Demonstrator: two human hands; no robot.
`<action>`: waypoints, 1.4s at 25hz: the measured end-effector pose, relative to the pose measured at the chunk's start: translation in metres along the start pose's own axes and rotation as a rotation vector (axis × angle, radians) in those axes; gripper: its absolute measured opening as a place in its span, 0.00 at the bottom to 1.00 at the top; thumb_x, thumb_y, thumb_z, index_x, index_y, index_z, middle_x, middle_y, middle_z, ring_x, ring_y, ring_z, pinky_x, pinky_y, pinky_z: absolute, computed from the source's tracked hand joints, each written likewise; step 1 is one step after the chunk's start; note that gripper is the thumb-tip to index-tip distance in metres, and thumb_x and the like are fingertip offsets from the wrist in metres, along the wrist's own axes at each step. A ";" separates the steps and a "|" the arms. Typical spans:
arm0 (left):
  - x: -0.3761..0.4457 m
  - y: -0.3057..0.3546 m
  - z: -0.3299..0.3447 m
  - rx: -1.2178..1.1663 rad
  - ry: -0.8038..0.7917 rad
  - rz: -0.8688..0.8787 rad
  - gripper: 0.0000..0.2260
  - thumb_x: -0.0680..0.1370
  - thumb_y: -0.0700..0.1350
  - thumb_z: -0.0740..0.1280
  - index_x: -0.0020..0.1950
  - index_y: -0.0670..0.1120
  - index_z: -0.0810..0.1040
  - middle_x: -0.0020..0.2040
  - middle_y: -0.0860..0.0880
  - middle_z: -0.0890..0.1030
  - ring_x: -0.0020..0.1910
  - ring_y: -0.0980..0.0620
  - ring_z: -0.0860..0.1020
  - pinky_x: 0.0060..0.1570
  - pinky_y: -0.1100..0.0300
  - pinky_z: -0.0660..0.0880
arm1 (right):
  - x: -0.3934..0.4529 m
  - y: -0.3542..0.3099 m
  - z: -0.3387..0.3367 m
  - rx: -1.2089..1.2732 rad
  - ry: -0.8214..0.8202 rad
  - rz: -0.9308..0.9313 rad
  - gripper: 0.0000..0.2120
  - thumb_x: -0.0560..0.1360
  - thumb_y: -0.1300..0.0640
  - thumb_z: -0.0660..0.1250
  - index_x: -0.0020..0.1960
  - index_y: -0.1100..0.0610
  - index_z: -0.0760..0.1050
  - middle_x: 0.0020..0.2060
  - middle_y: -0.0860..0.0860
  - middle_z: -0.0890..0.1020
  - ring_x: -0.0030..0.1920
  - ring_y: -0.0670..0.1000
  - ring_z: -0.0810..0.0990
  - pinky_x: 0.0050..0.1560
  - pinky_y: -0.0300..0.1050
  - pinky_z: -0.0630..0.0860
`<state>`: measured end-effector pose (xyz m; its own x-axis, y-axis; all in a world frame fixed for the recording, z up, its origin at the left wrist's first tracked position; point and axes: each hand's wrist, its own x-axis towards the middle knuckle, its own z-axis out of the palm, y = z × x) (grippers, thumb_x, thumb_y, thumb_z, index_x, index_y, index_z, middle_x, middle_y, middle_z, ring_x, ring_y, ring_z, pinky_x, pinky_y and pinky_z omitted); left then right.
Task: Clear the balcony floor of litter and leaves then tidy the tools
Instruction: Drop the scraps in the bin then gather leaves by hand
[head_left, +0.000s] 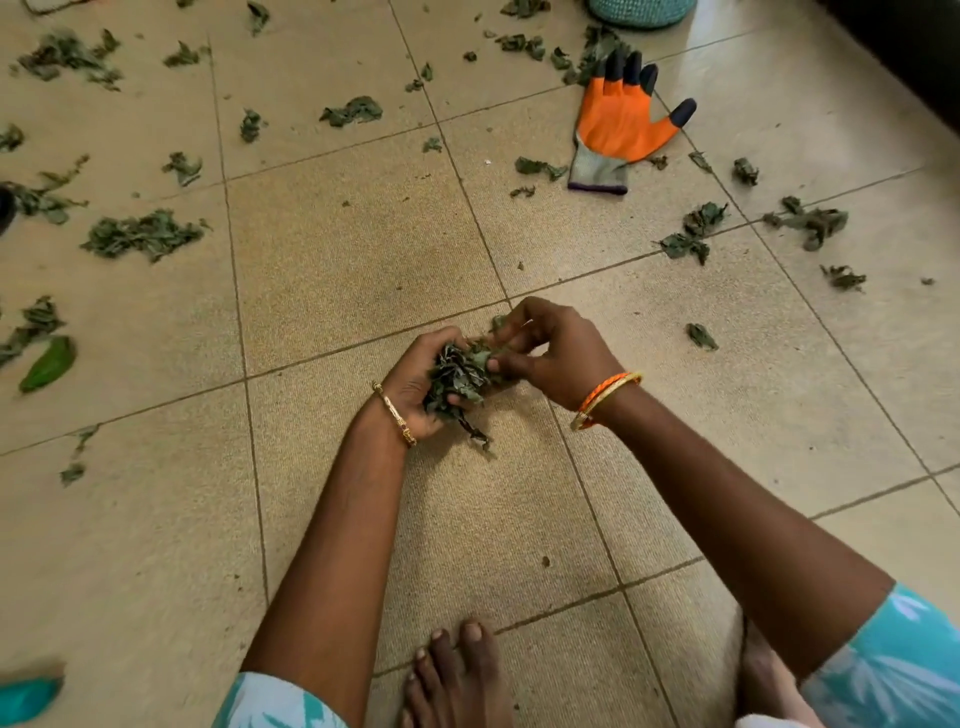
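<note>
My left hand (415, 384) grips a bunch of dry green leaves (457, 376) just above the tiled floor (337, 260). My right hand (556, 348) meets it from the right, its fingers pinching leaves at the top of the bunch. Several wilted leaf scraps lie scattered over the tiles, with a bigger pile (140, 236) at the left and clumps (693, 231) at the right. An orange work glove (621, 122) with black fingertips lies flat on the floor beyond my hands.
A teal woven basket (641, 10) stands at the top edge. A fresh green leaf (49, 364) lies at the left. A teal object (26, 699) shows at the bottom left corner. My bare foot (452, 675) rests on the tiles below my arms.
</note>
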<state>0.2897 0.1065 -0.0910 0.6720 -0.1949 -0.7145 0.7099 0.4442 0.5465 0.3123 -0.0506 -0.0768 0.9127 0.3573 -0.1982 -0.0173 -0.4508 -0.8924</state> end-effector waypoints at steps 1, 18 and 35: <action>-0.002 -0.002 0.000 0.000 0.001 -0.006 0.09 0.76 0.40 0.55 0.42 0.41 0.74 0.34 0.45 0.75 0.24 0.54 0.72 0.15 0.72 0.61 | 0.000 0.004 0.007 -0.107 0.034 -0.050 0.08 0.68 0.62 0.74 0.40 0.54 0.76 0.36 0.47 0.79 0.39 0.46 0.77 0.40 0.37 0.73; 0.009 -0.006 -0.005 -0.259 0.390 0.200 0.14 0.74 0.47 0.56 0.29 0.46 0.69 0.25 0.50 0.71 0.21 0.54 0.67 0.22 0.70 0.61 | 0.006 0.076 0.012 -0.482 0.132 -0.451 0.09 0.70 0.70 0.67 0.49 0.65 0.81 0.50 0.60 0.83 0.52 0.61 0.79 0.49 0.55 0.79; 0.025 -0.008 0.044 -0.252 0.431 0.348 0.11 0.73 0.47 0.62 0.31 0.48 0.68 0.28 0.51 0.70 0.22 0.53 0.70 0.27 0.66 0.68 | -0.008 0.010 0.000 0.538 0.131 0.218 0.07 0.69 0.68 0.71 0.38 0.58 0.78 0.35 0.54 0.80 0.38 0.52 0.82 0.44 0.45 0.82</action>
<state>0.3097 0.0594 -0.0942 0.6726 0.3472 -0.6535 0.3565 0.6218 0.6973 0.3044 -0.0578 -0.0840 0.9072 0.1837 -0.3784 -0.3828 -0.0120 -0.9237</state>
